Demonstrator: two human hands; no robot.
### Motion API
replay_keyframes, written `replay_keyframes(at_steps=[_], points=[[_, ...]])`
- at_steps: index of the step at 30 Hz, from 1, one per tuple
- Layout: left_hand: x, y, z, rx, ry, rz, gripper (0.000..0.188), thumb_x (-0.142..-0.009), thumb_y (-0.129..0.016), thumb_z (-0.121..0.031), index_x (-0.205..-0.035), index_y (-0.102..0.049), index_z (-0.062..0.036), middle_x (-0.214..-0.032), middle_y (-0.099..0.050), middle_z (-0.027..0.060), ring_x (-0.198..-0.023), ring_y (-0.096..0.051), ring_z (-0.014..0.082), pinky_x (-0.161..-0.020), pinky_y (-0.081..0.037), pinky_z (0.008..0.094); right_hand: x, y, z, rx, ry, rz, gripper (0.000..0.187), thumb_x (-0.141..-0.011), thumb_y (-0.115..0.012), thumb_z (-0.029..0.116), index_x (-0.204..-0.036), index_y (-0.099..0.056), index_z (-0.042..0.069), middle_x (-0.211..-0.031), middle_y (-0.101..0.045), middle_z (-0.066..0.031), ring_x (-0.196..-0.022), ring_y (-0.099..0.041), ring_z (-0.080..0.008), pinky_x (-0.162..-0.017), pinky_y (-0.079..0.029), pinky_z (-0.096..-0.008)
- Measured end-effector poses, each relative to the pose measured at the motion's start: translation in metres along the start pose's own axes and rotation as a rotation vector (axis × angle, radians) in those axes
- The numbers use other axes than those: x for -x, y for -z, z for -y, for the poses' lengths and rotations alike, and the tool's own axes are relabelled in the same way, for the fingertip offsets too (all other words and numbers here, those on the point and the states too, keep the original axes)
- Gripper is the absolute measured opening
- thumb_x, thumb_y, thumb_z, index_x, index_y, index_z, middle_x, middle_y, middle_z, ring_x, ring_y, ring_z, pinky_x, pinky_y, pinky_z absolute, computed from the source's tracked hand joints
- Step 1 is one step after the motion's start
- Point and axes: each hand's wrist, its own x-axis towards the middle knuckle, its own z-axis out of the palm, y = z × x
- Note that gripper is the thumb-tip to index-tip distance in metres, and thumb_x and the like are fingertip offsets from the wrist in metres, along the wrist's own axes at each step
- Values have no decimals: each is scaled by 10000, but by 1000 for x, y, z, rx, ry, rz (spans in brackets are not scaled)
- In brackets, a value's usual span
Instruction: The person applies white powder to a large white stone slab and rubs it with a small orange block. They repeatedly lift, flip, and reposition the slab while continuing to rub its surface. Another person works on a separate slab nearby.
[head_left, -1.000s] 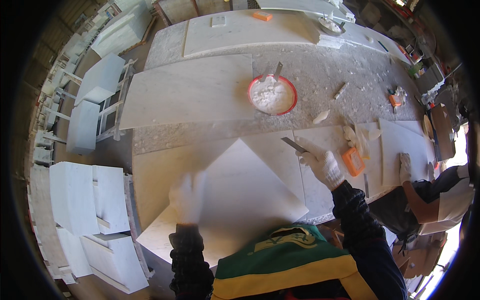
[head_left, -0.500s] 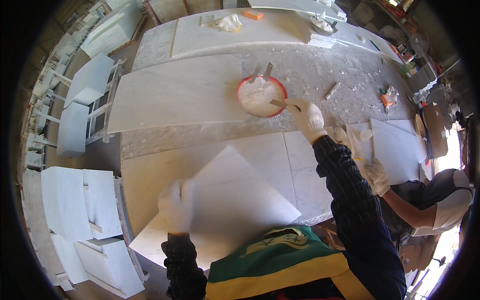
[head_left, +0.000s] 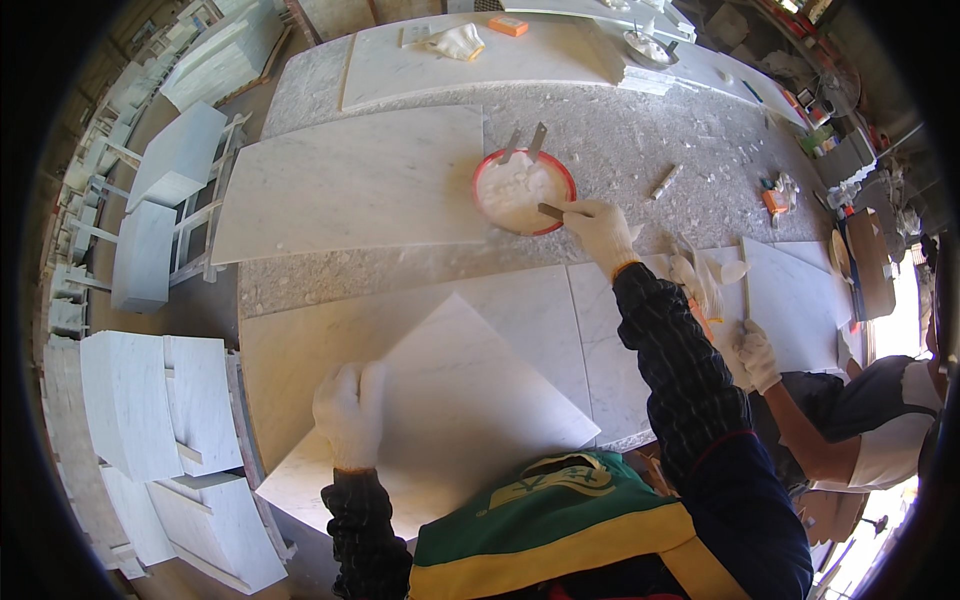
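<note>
My left hand, in a white glove, is closed on the upper left edge of a white marble tile. The tile lies turned at an angle near my apron, over larger slabs. In my gloved right hand is a scraper, its blade over the near right part of a red-rimmed bowl. White paste or powder fills the bowl. Two more scrapers stand in it at the far side.
A co-worker's gloved hand is at a slab on the right. A wide slab lies left of the bowl. Farther back are a glove, an orange box and a metal bowl. Stacked slabs stand at the left.
My right hand has shifted slightly left and the scraper's blade has turned and dipped at the bowl's edge. My left hand, blurred before, now rests steady on the tile.
</note>
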Motion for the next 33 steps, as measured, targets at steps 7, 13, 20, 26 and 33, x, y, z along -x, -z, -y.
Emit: replay_keyframes(at_steps=[7,13,20,26,33], points=[[3,3,0,21,13,9,334,-975,-681,-255,-809,-644,32,-782,-604,173,-707,-579,316,-674,-450,422,57,3,28,-548,-152,144,302,-959,-703,154,-1193,-734,-35,-742,-584,17,-585,-523,-70,-498,-381,-238],[6,4,-2,10,20,-32,299,-934,-710,-261,-804,-675,5,-812,-650,203,-737,-622,414,-664,-465,478,122,0,89,-603,-137,313,299,-970,-703,150,-1220,-730,-13,-798,-628,4,-607,-548,-66,-522,-443,-226],[9,9,-3,-7,-16,-43,332,-942,-710,-302,-825,-674,7,-868,-661,215,-788,-622,441,-707,-474,502,154,0,118,-586,-74,314,278,-979,-697,138,-1221,-742,9,-820,-661,0,-620,-569,-66,-540,-466,-226],[13,14,-3,-12,-13,-46,343,-942,-711,-319,-838,-680,6,-889,-663,224,-819,-629,446,-727,-478,509,166,3,120,-552,-23,291,271,-977,-713,168,-1210,-755,34,-800,-689,-7,-600,-587,-63,-540,-469,-227],[16,15,-6,1,-28,-66,348,-952,-693,-328,-858,-691,7,-907,-675,226,-832,-643,441,-735,-486,506,175,1,119,-491,17,237,250,-977,-731,196,-1175,-776,51,-759,-698,-11,-604,-589,-53,-560,-476,-235]])
